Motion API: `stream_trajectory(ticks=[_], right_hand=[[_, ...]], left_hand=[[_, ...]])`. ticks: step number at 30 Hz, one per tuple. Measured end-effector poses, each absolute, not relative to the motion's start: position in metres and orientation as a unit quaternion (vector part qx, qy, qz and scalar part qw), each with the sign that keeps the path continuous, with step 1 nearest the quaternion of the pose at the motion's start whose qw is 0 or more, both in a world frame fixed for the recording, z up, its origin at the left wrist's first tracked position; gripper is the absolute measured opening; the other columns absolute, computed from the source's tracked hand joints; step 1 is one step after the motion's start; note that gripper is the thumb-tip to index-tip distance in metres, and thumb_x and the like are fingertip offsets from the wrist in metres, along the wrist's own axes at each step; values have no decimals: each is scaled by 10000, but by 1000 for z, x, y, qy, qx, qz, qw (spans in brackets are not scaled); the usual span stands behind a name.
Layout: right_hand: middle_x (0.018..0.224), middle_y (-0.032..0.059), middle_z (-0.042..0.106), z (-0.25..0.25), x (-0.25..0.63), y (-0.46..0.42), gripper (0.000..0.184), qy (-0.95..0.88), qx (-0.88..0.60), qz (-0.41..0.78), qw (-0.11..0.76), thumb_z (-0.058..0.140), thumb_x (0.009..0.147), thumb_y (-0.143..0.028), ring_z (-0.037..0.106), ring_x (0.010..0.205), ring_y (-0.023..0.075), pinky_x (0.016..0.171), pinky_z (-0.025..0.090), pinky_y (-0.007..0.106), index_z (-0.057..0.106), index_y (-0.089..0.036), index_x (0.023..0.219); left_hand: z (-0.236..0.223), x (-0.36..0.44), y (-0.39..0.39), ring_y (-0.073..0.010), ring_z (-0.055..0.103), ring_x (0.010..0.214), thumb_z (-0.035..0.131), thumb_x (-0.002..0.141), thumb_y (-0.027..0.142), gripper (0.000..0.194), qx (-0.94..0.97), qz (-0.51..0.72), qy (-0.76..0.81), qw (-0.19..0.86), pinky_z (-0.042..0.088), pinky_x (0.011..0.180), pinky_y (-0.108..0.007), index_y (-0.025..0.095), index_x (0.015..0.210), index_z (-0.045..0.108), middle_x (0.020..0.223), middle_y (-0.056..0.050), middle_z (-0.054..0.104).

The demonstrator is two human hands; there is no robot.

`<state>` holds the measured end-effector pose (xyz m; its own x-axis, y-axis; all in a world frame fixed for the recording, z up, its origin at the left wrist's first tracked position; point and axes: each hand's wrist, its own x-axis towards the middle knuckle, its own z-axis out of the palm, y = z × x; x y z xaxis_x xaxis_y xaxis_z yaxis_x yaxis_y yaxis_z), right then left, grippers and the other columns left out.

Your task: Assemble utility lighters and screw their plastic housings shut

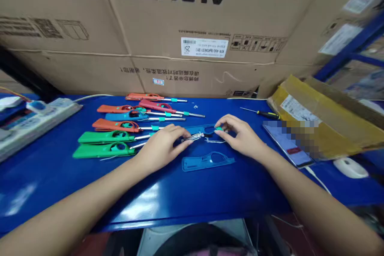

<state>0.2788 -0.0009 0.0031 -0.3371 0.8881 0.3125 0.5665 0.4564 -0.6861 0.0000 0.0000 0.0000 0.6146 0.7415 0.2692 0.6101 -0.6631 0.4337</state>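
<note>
The open blue casing half (195, 163), a thin moulded plastic shell with raised ribs and a rounded loop opening, lies flat on the glossy blue surface (144, 204). Just behind it, the left hand (162, 144) has its fingers closed on a clear, narrow part (193, 137), smooth and rod-like, with a whitish end. The right hand (240, 134), behind and to the right of the casing half, pinches a small green piece (219, 129) between thumb and fingers. Between the hands, a second blue shell (196, 129) lies partly hidden, with thin white wire (214, 141) curling near it. To the left of and behind the casing half lie long-nosed lighters (102, 150) in orange, red, blue and green plastic, with slim shiny metal tubes, several bearing teal bits. To its right and farther back are a screwdriver (267, 115) with a black-and-yellow handle, a flat glassy phone (285, 142) and a creased cardboard box (333, 118) wrapped in glossy yellow tape; farther right sits a rounded white mouse (351, 167). Behind everything stands a broad, matte corrugated carton (120, 60) printed in black.
</note>
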Motion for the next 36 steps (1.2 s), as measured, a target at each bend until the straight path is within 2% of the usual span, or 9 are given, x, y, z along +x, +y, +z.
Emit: stream_trajectory(ticks=[6, 11, 16, 19, 23, 25, 30, 32, 36], right_hand=[[1015, 50, 628, 0, 283, -2, 57, -777, -470, 258, 328, 686, 864, -256, 643, 865, 166, 840, 560, 367, 687, -206, 890], [1114, 71, 633, 4, 286, -6, 143, -768, -469, 300, 317, 664, 872, -266, 688, 1003, 189, 920, 602, 371, 716, -210, 994], [1088, 64, 666, 8, 288, -8, 171, -768, -465, 315, 308, 680, 858, -228, 708, 945, 184, 903, 615, 369, 706, -209, 1026], [1113, 53, 657, 12, 284, -11, 232, -754, -450, 318, 357, 692, 868, -224, 687, 1001, 175, 928, 591, 348, 647, -222, 1095], [1067, 33, 658, 17, 275, -19, 264, -764, -398, 312, 401, 718, 869, -215, 662, 949, 157, 869, 574, 319, 609, -234, 1108], [1059, 33, 657, 17, 273, -20, 259, -778, -392, 292, 395, 718, 870, -215, 649, 895, 149, 830, 566, 314, 622, -233, 1110], [1068, 56, 633, 12, 280, -13, 225, -749, -439, 296, 398, 702, 849, -222, 646, 877, 160, 830, 567, 334, 660, -213, 1070], [1053, 56, 624, 11, 283, -9, 190, -740, -460, 289, 396, 697, 842, -245, 643, 861, 159, 826, 568, 333, 670, -208, 1026], [1063, 57, 632, 13, 287, -7, 175, -727, -487, 284, 392, 670, 849, -277, 642, 814, 145, 771, 573, 312, 647, -207, 1008]], left_hand=[[-7, 0, 3, -249, 614, 964, 631, 970, 335, 173, 886, 213, 393, 125, 510, 880, -407, 193, 1006, 724, 1001, -62, 697], [-11, 1, 5, -269, 612, 923, 655, 930, 285, 143, 883, 205, 403, 123, 511, 828, -421, 178, 996, 724, 940, -71, 693], [-6, 5, 3, -288, 614, 1026, 686, 901, 328, 213, 877, 234, 394, 145, 504, 926, -474, 191, 1060, 723, 1059, -78, 708], [-2, 18, 0, -235, 643, 1025, 643, 943, 342, 191, 870, 262, 379, 176, 527, 937, -407, 220, 1067, 722, 1072, -43, 725], [7, 43, -1, -143, 705, 847, 490, 1044, 379, 294, 856, 279, 377, 216, 580, 720, -261, 199, 1193, 668, 1047, -31, 757], [11, 53, 1, -132, 712, 858, 500, 1038, 326, 276, 863, 271, 364, 219, 585, 736, -246, 189, 1227, 647, 1067, -31, 760], [13, 60, 15, -253, 656, 1039, 647, 854, 120, 236, 908, 209, 331, 149, 529, 961, -417, 178, 1070, 723, 1051, -64, 742], [10, 61, 21, -295, 639, 1023, 653, 862, 141, 208, 921, 177, 327, 114, 518, 936, -470, 167, 1052, 734, 1012, -86, 729], [3, 65, 29, -290, 637, 989, 653, 901, 162, 141, 934, 138, 323, 67, 527, 882, -437, 167, 1019, 730, 979, -81, 719]])
